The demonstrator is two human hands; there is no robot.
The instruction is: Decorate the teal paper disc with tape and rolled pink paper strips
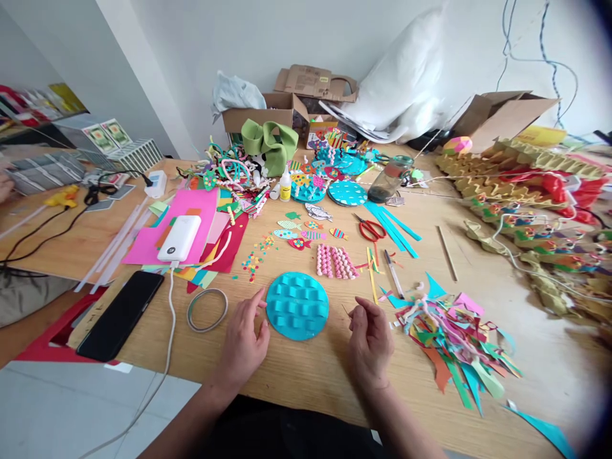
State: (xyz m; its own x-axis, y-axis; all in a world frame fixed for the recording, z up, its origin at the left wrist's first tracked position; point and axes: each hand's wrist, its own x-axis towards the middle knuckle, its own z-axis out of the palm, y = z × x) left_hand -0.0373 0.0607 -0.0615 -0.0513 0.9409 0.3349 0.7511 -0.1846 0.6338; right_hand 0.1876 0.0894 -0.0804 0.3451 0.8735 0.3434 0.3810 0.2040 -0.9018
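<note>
A round blue disc [297, 306] with rows of raised paper strips lies on the wooden table between my hands. My left hand [248, 331] rests at its left edge, fingers apart and holding nothing. To the right of the disc, my right hand [370, 338] pinches a thin yellowish stick [346, 310] between thumb and finger. Pink twisted strips [336, 262] lie just behind the disc. Beyond them are several paper fish [313, 235], and small coloured dots [253, 264] are scattered to their left.
Red scissors [371, 229], a pen [394, 274] and paper scraps [454, 344] lie to the right. A tape roll [207, 310], black phone [120, 315] and white power bank [180, 238] with a cable are left. Behind stand a glue bottle [285, 185] and a glass jar [388, 180].
</note>
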